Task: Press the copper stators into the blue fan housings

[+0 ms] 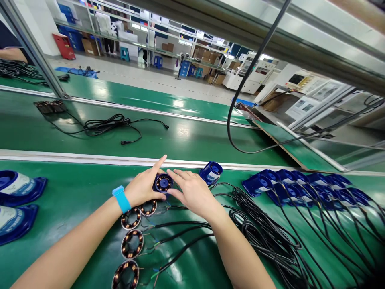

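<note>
Both hands pinch one blue motor part (163, 183): left hand (143, 188) steadies its side, right hand (189, 192) fingers press on top; wound coils (131, 243) queue below.

Bright, even overhead light leaves white glare patches on the green worktop (186, 136); shadows are soft, and edges bend with wide-angle distortion.

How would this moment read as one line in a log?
left hand: holds round coil part | right hand: fingers on same part | beside: four wired coils on green table | right: blue housings
</note>
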Demonstrator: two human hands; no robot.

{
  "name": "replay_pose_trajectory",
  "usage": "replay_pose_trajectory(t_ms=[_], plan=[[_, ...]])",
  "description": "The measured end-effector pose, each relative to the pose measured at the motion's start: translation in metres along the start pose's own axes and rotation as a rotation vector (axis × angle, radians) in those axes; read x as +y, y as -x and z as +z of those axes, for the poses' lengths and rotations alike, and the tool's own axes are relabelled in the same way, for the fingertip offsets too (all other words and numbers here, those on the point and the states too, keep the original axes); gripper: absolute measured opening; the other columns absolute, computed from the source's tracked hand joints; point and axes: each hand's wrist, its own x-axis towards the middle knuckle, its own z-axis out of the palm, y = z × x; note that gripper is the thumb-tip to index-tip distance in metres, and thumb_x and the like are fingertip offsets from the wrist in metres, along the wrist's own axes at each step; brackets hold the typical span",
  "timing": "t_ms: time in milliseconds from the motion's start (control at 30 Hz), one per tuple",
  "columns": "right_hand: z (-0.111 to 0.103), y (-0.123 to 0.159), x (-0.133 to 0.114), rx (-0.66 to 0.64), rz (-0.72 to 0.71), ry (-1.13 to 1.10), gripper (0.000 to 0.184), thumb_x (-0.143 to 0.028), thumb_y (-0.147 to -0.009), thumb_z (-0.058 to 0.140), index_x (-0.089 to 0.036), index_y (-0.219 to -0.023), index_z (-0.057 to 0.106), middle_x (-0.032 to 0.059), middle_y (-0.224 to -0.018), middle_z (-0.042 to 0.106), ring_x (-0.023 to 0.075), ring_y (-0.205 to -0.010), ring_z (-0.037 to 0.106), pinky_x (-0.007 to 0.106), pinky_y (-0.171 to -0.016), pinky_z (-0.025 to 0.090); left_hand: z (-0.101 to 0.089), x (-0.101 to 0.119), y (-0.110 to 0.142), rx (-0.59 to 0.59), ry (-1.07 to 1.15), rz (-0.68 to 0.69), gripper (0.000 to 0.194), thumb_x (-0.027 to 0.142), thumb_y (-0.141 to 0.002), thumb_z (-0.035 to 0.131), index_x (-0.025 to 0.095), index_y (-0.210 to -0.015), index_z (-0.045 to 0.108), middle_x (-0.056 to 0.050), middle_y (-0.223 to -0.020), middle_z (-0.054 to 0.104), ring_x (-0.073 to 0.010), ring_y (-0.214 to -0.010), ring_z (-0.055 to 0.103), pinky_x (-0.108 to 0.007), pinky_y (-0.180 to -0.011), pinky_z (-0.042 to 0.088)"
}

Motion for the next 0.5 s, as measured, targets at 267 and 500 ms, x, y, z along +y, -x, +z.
replay_pose_trajectory(t_ms=[267, 500], plan=[[0.044, -0.013, -0.004, 0.398, -0.001, -0.216, 0.058, -0.046, -0.084, 0.076, -0.008, -0.126, 0.065, 0.0154, -0.114, 0.075, 0.0288, -0.101, 0.074, 0.039, -0.091, 0.061, -0.041, 0.007, 0.026, 0.098, -0.343, 0.092, 0.114, 0.025, -0.078, 0.083, 0.034, -0.164, 0.009, -0.012, -0.156, 0.047, -0.0317, -0.140, 0.050, -0.047, -0.114, 0.045], [0.039, -0.003, 0.013, 0.513, 0.026, -0.136, 0.051, -0.046, -0.085, 0.073, -0.011, -0.122, 0.068, 0.0144, -0.108, 0.077, 0.0284, -0.091, 0.076, 0.037, -0.082, 0.062, -0.108, 0.003, 0.130, 0.342, -0.794, -0.214, 0.079, 0.063, -0.092, 0.059, 0.024, -0.156, 0.036, -0.017, -0.143, 0.056, -0.0427, -0.130, 0.051, -0.061, -0.109, 0.040]])
